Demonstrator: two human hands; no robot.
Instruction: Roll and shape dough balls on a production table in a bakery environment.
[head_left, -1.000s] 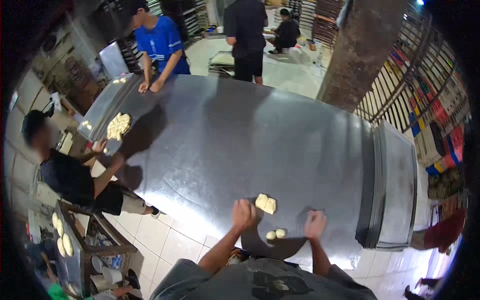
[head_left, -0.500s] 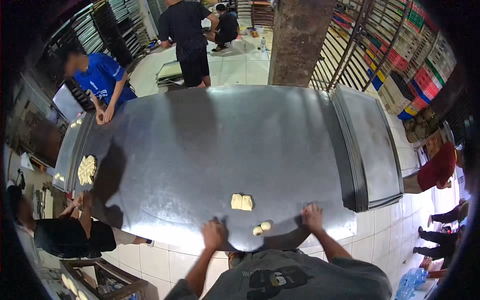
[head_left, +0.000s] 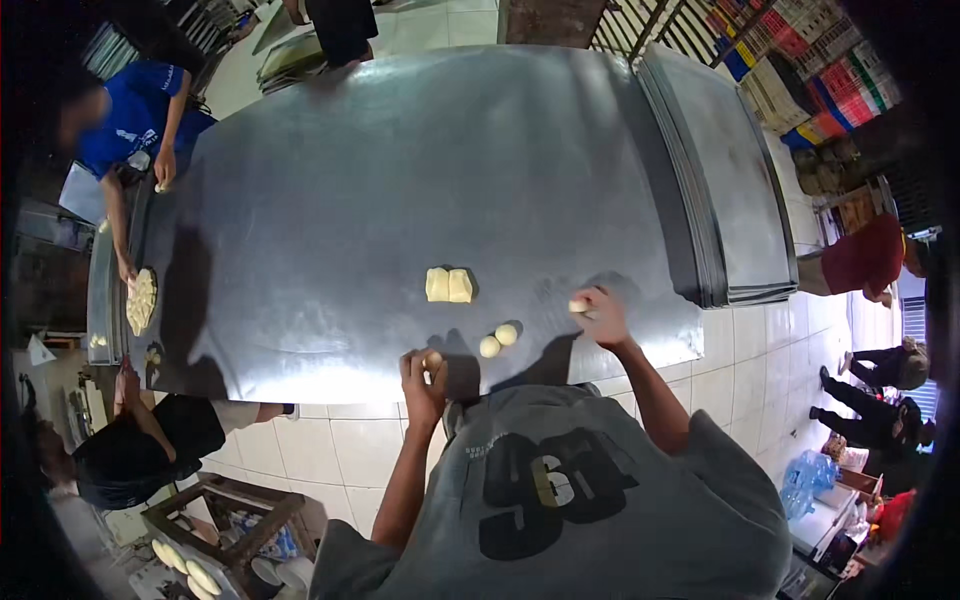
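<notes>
My left hand is at the near edge of the metal table, its fingers curled round a pale dough ball. Farther right, my right hand grips another dough ball between thumb and fingers, slightly blurred. Two smooth dough balls, one nearer and one just behind it, rest side by side between my hands. Beyond them sit two blocky dough pieces, pressed against each other.
Stacked metal trays cover the table's right end. At the left end, a person in blue touches a cluster of cut dough, and a person in black stands nearer. A wooden frame stands on the floor at lower left.
The view has tilted downward. Dough balls now show in both my hands, where none could be seen before. The person in blue has stretched an arm to the cut dough.
</notes>
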